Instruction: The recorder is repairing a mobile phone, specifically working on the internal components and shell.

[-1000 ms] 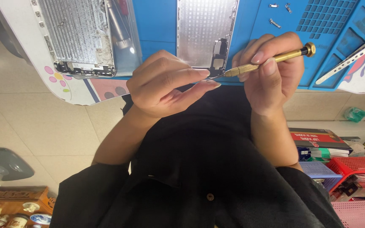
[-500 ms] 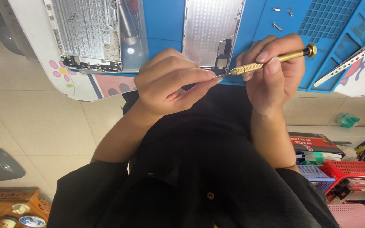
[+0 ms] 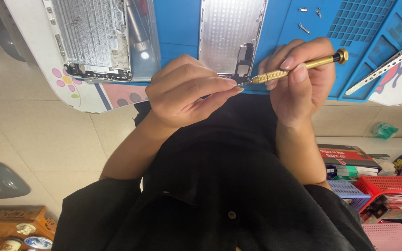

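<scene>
hands: 2, left hand (image 3: 187, 90), right hand (image 3: 301, 79) | brass precision screwdriver (image 3: 298, 66): 1 | phone rear housings: 2 (image 3: 91, 39) (image 3: 231, 32) | blue repair mat (image 3: 303, 18): 1 | loose screws (image 3: 304, 29): 3 | red baskets (image 3: 387, 186): 1

Pale beige glossy floor tiles (image 3: 47, 139) with thin grout lines spreading under everything, catching soft even daylight. White tabletop (image 3: 29, 42) with pink flower print and rounded edge occupying upper part of view, blue silicone work mat (image 3: 177, 23) lying on it. Grey rounded plastic seat (image 3: 1, 179) showing at left edge. Carved brown wooden stand (image 3: 15, 218) sitting at lower left. Red plastic mesh basket (image 3: 387, 186), blue basket (image 3: 345, 188) and pink basket (image 3: 391, 237) crowding lower right.
</scene>
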